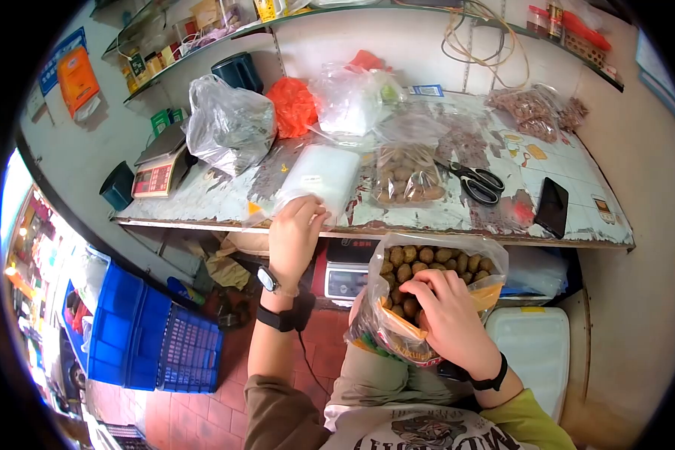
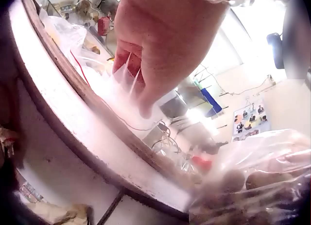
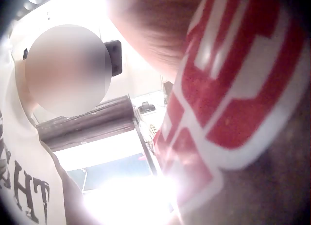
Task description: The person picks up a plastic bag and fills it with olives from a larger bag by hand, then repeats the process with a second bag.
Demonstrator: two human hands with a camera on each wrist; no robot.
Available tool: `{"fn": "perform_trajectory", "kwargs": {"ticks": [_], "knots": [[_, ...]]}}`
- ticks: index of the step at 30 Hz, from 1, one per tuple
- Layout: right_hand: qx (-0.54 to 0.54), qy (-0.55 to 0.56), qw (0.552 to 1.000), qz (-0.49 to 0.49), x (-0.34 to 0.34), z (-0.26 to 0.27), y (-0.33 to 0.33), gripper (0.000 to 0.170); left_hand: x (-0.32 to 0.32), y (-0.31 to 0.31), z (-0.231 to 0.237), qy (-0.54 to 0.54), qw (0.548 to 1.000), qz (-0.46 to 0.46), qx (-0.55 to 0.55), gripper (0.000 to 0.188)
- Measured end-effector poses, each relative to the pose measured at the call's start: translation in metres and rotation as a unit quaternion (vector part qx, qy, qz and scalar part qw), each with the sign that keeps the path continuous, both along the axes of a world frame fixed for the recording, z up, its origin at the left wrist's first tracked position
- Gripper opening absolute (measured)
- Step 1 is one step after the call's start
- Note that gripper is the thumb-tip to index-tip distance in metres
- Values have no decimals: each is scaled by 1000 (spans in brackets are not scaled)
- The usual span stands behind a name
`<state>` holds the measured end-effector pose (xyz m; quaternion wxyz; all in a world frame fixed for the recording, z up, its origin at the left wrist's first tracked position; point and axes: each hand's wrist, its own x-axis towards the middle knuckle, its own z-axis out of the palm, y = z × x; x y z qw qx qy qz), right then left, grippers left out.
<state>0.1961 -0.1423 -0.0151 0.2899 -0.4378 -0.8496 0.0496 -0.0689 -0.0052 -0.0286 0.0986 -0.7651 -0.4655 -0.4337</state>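
Note:
On the table's front edge my left hand (image 1: 296,232) pinches the near edge of a clear plastic bag in a flat stack of clear bags (image 1: 319,176). In the left wrist view, thin plastic folds (image 2: 127,79) stretch taut from between its fingers. My right hand (image 1: 450,315) reaches over the rim of a large printed bag (image 1: 491,259) at my lap, its bent fingers down among round brown nuts or dried fruits (image 1: 420,257). I cannot tell whether it grips any. The bag's red and white print (image 3: 233,84) fills much of the right wrist view.
A smaller clear bag of the same brown pieces (image 1: 409,176) lies beside the stack. Black scissors (image 1: 478,184) and a phone (image 1: 552,208) lie right of it. One scale (image 1: 160,165) stands at left, another (image 1: 346,281) under the table. Blue crates (image 1: 139,330) stand on the floor.

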Motion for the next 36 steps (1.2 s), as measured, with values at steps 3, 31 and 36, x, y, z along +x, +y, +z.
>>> {"fn": "perform_trajectory", "kwargs": {"ticks": [3, 31, 36], "knots": [[-1, -3, 1000, 2, 1, 1, 1, 51, -9, 25, 6, 4, 996, -80, 44, 9], [15, 251, 968, -20, 12, -25, -2, 56, 106, -144, -8, -475, 799, -347, -126, 14], [-183, 603, 775, 43, 22, -18, -6, 67, 129, -139, -8, -606, 666, -354, -252, 17]]}}
